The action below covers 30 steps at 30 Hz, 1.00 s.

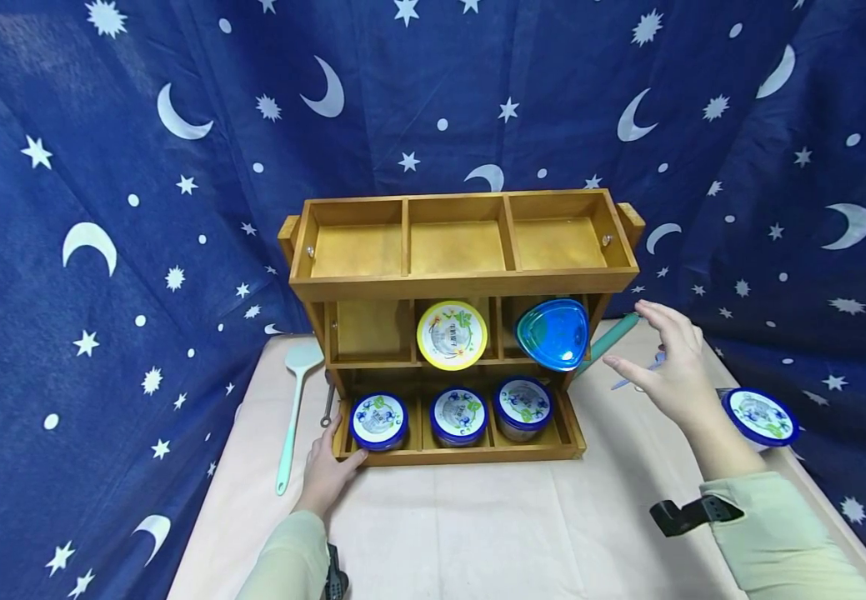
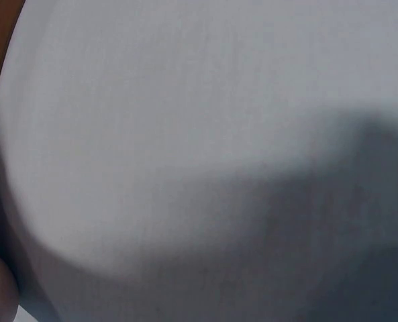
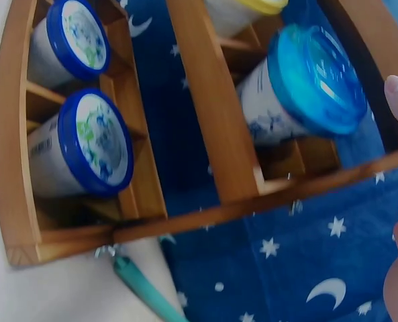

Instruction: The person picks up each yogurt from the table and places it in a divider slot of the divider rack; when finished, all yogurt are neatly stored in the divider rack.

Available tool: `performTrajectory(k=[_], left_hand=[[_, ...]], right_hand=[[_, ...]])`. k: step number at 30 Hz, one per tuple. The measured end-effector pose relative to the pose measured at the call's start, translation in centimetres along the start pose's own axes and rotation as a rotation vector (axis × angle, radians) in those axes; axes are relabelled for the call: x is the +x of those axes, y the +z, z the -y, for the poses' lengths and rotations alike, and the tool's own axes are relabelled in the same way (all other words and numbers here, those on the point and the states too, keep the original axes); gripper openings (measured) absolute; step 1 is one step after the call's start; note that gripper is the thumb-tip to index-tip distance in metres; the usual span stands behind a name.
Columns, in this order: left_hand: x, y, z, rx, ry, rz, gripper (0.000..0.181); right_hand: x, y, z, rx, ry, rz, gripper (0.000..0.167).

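A three-tier wooden rack point(image 1: 463, 287) with divided compartments stands on the table. Fingers and thumb of my left hand point(image 1: 325, 471) touch its lower left front corner; they look fairly straight. My right hand point(image 1: 668, 367) is raised to the right of the rack, thumb and fingers apart with nothing between them. The bottom tier bears three blue-lidded tubs, at left point(image 1: 378, 421), middle point(image 1: 458, 415) and right point(image 1: 523, 407). On the middle tier are a yellow-lidded tub point(image 1: 452, 335) and a tub with a clear blue lid point(image 3: 319, 80). The top tier's compartments hold nothing.
Left of the rack lies a pale green spatula point(image 1: 297, 408), with a dark-handled utensil end point(image 1: 327, 408) beside it. A green handle point(image 1: 613, 340) sticks out at the right. Another blue-lidded tub point(image 1: 761, 417) stands beyond my right forearm. Star-patterned cloth point(image 1: 433, 92) hangs behind.
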<state>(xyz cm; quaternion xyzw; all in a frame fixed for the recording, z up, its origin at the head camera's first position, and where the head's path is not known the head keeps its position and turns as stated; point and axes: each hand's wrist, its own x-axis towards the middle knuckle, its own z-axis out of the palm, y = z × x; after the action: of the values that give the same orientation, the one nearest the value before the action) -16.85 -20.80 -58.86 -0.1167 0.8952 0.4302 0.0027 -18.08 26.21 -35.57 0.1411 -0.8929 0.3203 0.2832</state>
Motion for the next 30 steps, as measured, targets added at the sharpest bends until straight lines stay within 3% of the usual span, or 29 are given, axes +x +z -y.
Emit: performTrajectory(k=[9, 24, 30], left_hand=[[0.1, 0.0, 0.0, 0.0, 0.002, 0.001, 0.088], [0.2, 0.1, 0.3, -0.021, 0.005, -0.001, 0.089], [0.3, 0.2, 0.4, -0.018, -0.003, -0.006, 0.089]], right_hand=[[-0.7, -1.3, -3.0, -0.082, 0.246, 0.031, 0.078], [-2.3, -3.3, -8.0, -0.079, 0.512, -0.002, 0.079], [-3.2, -3.5, -9.8, -0.087, 0.604, 0.031, 0.084]])
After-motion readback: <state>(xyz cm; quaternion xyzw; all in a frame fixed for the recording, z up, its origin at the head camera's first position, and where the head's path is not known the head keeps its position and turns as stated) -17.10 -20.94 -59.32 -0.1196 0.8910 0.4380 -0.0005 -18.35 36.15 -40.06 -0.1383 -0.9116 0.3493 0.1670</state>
